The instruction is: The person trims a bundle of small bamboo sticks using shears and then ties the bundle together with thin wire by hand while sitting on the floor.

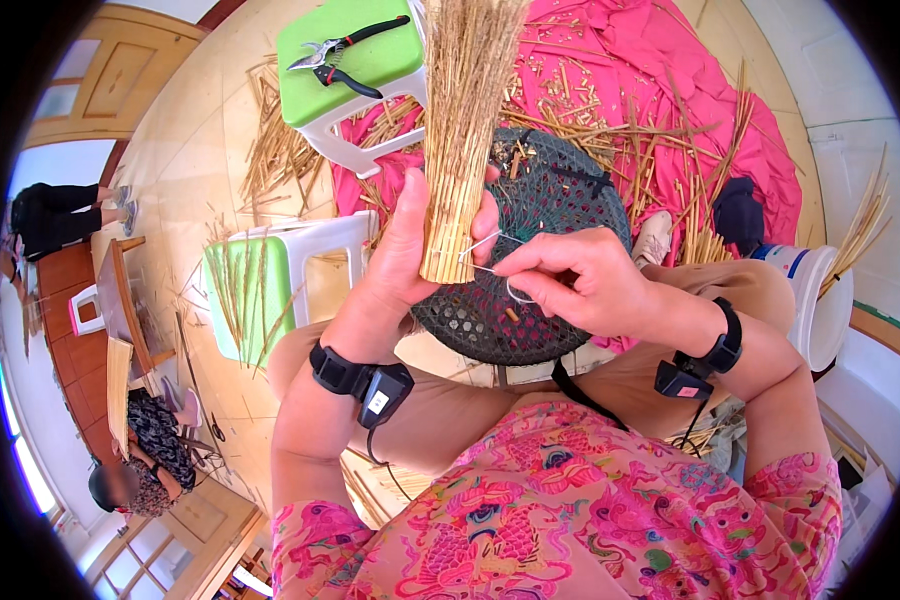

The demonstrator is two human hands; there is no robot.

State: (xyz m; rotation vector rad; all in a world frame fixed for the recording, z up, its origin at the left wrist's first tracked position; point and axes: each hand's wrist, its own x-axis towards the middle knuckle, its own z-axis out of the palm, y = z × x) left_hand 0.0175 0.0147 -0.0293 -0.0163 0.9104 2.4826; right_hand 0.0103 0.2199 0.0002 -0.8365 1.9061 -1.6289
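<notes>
A bundle of dry straw stalks (pixel 464 130) stands nearly upright in front of me, its cut ends toward me and its bushy tops away. My left hand (pixel 407 240) is wrapped round its lower part, the thumb along one side. White string (pixel 482 243) loops round the bundle near the cut ends. My right hand (pixel 580 280) pinches the string's loose end just to the right of the bundle, and a short curl of it hangs below the fingers. Beneath both hands is a dark round stand covered in netting (pixel 560 215), with bits of straw on it.
Pruning shears (pixel 342 58) lie on a green-topped stool (pixel 300 95). A second green stool (pixel 270 300) carries loose stalks. Pink cloth (pixel 610 80) strewn with cuttings covers the floor ahead. A white bucket (pixel 820 300) stands at right. Two other people (pixel 155 440) are at far left.
</notes>
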